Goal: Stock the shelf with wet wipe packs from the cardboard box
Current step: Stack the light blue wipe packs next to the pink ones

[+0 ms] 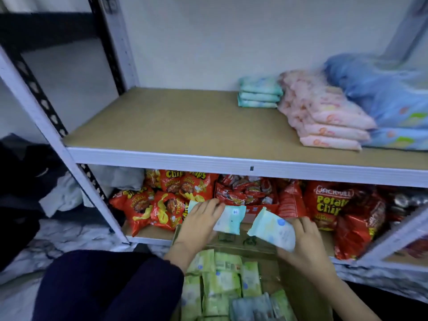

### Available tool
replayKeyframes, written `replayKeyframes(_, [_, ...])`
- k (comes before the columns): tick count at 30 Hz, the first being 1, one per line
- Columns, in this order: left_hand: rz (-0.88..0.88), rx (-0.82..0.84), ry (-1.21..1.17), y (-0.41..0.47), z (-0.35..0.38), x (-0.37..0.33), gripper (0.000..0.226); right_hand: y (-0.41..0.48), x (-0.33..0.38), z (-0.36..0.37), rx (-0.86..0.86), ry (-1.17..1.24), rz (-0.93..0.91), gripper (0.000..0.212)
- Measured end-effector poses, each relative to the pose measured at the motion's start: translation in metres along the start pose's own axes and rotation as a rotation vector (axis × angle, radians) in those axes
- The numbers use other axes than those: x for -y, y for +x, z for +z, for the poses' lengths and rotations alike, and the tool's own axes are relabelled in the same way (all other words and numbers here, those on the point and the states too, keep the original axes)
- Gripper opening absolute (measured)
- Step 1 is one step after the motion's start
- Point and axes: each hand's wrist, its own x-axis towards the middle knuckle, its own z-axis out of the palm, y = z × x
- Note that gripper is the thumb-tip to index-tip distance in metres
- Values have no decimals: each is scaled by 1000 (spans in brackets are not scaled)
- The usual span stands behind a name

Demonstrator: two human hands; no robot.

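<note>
My left hand [201,222] grips a pale teal wet wipe pack [229,220] above the open cardboard box [301,295]. My right hand [301,239] holds a second teal pack [272,228], tilted, just to the right of the first. Several green and grey wipe packs [220,283] lie inside the box below both hands. On the brown shelf board [162,126], a stack of three teal packs [259,95] sits at the back right.
Pink packs [324,117] and blue packs [393,100] are stacked at the shelf's right. Red chip bags [162,200] fill the lower shelf behind my hands. A white upright post [58,140] stands at left. My dark-clothed knee [104,286] is beside the box.
</note>
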Motion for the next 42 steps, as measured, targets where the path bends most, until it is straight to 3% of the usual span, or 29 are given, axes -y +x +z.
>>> replayKeyframes(7, [78, -453, 84, 45, -94, 30, 81, 47, 33, -91, -207, 68, -108, 64])
replayKeyframes(11, [-1, -525, 64, 71, -137, 58, 83, 87, 45, -123, -241, 77, -136, 64])
replayKeyframes(14, [-50, -383, -37, 84, -158, 71, 75, 119, 51, -136, -210, 40, -143, 66])
replayKeyframes(20, [-125, 70, -139, 107, -166, 86, 67, 165, 62, -144, 133, 27, -78, 81])
replayKeyframes(25, [-201, 399, -239, 125, -156, 100, 73, 184, 64, -140, 361, 25, -89, 48])
replayKeyframes(28, [-206, 536, -261, 140, -158, 107, 71, 192, 62, -140, 445, 74, -86, 41])
replayKeyframes(33, [-215, 677, -341, 153, -158, 114, 66, 202, 61, -139, 527, 71, -117, 44])
replayKeyframes(42, [-277, 708, -321, 148, -161, 131, 70, 207, 63, -140, 552, 36, -168, 49])
